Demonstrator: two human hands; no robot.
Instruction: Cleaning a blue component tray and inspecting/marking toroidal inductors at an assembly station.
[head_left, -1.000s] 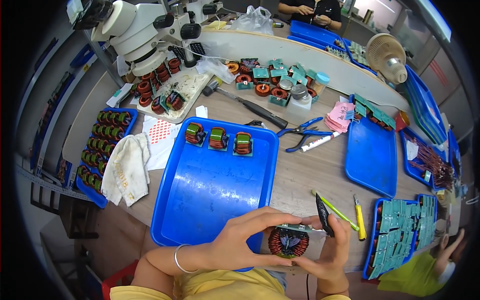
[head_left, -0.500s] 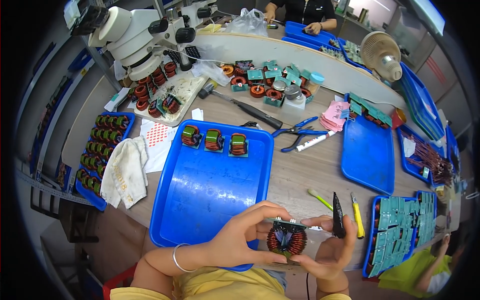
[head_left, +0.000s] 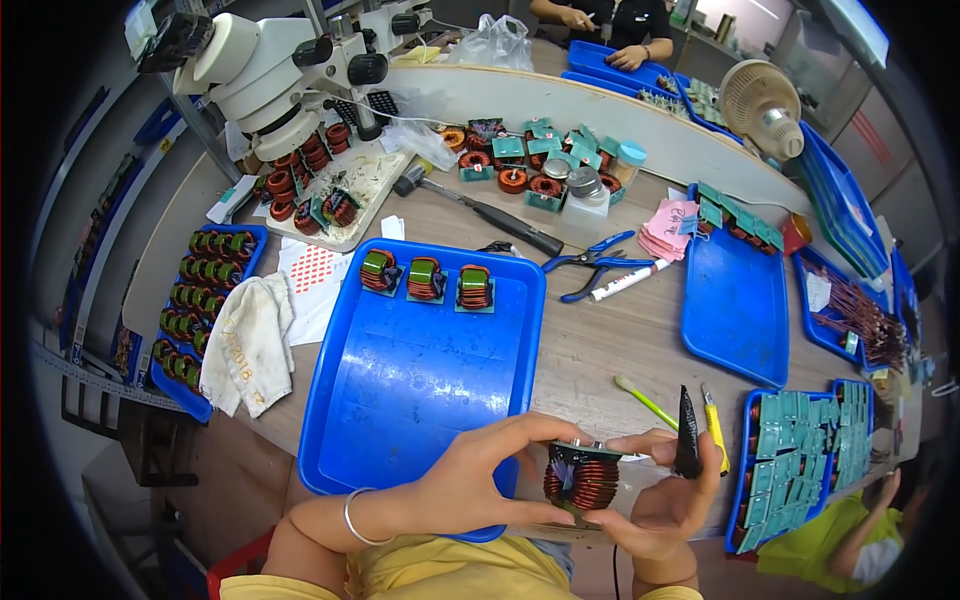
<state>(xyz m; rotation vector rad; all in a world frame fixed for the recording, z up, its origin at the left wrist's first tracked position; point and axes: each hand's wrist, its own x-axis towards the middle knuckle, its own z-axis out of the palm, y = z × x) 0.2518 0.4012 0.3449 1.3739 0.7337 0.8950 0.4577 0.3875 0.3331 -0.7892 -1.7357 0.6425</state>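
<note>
Between my two hands I hold a copper-wound toroidal coil (head_left: pixel 582 482), with its small green circuit board on top and metal pins standing up from it. My left hand (head_left: pixel 470 480) is closed on the coil's left side, thumb below and fingers at the board's edge. My right hand (head_left: pixel 665 505) grips the right side with thumb and index finger. A black tapered, pointed tool (head_left: pixel 688 435) also stands up between my right fingers; its exact kind is unclear. Several finished-looking coils, one of them a green-banded coil (head_left: pixel 426 280), stand along the far edge of the blue tray (head_left: pixel 430 400).
At right lie a green stick (head_left: pixel 645 400), a yellow craft knife (head_left: pixel 714 430), a white marker (head_left: pixel 628 281) and blue pliers (head_left: pixel 598 262). A hammer (head_left: pixel 500 220) lies behind the tray. A microscope (head_left: pixel 260 80) stands far left. A co-worker's hand (head_left: pixel 628 58) shows across the partition.
The coil has turned in my fingers, showing more of its right-hand windings, and shifted slightly right. The black tool moved a little right with my right hand. The co-worker's hands moved.
</note>
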